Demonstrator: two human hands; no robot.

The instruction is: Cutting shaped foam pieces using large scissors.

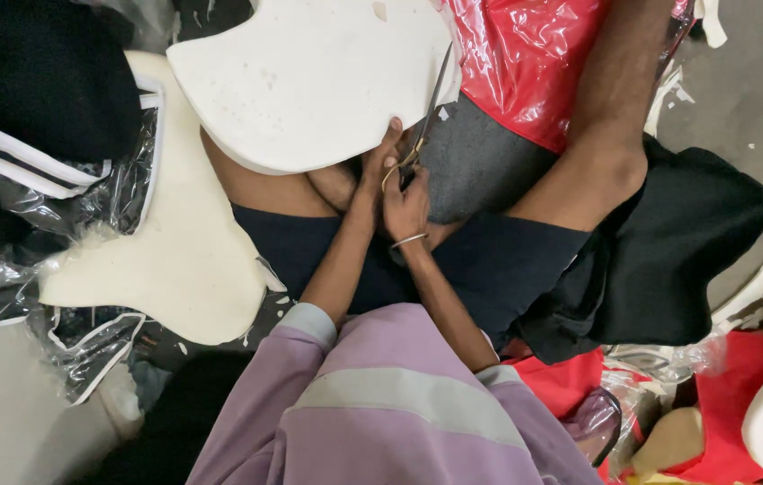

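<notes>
Head view: scissors [429,105] cut smooth white foam [309,81].

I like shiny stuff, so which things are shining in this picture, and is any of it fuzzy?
Head view: glare streaks the red plastic sheet and the clear plastic wrap; the white foam piece looks flat and bright; the scissors and both hands show sharp; only the frame's edges look slightly soft.
</notes>
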